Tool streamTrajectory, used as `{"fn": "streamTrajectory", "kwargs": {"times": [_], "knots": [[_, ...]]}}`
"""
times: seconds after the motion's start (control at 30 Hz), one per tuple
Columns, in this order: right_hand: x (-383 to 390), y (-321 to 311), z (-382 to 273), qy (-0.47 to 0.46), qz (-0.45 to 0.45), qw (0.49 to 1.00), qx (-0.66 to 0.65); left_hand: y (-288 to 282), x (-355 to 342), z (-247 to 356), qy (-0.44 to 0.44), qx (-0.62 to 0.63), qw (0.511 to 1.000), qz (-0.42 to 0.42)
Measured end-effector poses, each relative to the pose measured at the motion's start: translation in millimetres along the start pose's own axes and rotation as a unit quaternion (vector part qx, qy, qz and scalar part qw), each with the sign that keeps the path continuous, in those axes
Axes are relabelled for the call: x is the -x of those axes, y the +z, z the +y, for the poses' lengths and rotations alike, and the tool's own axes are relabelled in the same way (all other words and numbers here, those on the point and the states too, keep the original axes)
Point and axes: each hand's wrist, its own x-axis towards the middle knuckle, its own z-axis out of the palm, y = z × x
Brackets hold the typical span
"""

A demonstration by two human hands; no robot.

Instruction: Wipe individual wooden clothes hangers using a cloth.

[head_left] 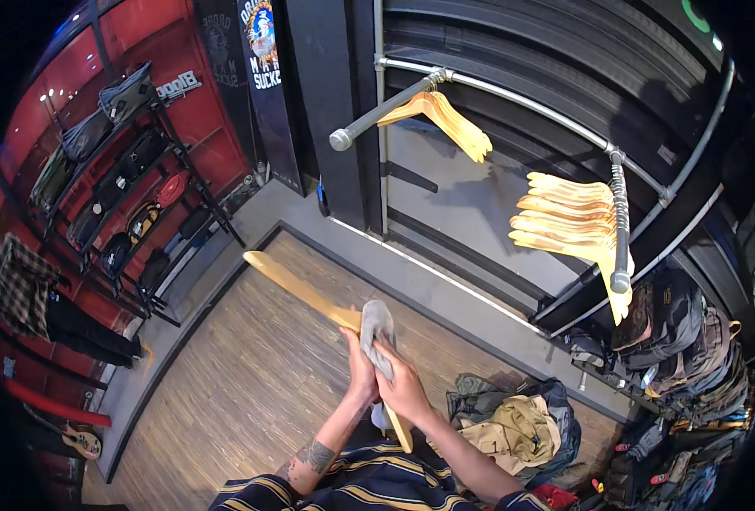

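Observation:
A light wooden clothes hanger (299, 291) lies slantwise in front of my body, one arm reaching toward the upper left and the other showing below my hands. My left hand (360, 368) is closed round its middle. A grey cloth (377, 322) covers part of the hanger there, and my right hand (403, 390) grips this cloth against the wood. The hanger's centre is hidden by the cloth and my fingers.
More wooden hangers (565, 213) hang on a metal rail at right, others (441, 119) on a bar farther back. Folded clothes (514, 433) lie heaped beside my right forearm. Backpacks (663, 319) stand far right; a black shelf rack (152, 255) with bags stands left.

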Motion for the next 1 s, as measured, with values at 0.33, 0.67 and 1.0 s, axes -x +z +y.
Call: {"fn": "streamTrajectory", "kwargs": {"times": [0.33,0.67,1.0], "knots": [[-38,-9,-1,-0.048,0.033,0.998,0.006,-11,18,-23,0.074,-0.239,0.968,0.014],[46,-4,-41,-0.013,-0.044,0.996,-0.073,-15,-27,17,0.103,0.041,0.989,-0.097],[-28,-23,-16,-0.128,-0.005,0.978,0.165,3,4,-7,0.011,0.129,0.989,-0.069]]}}
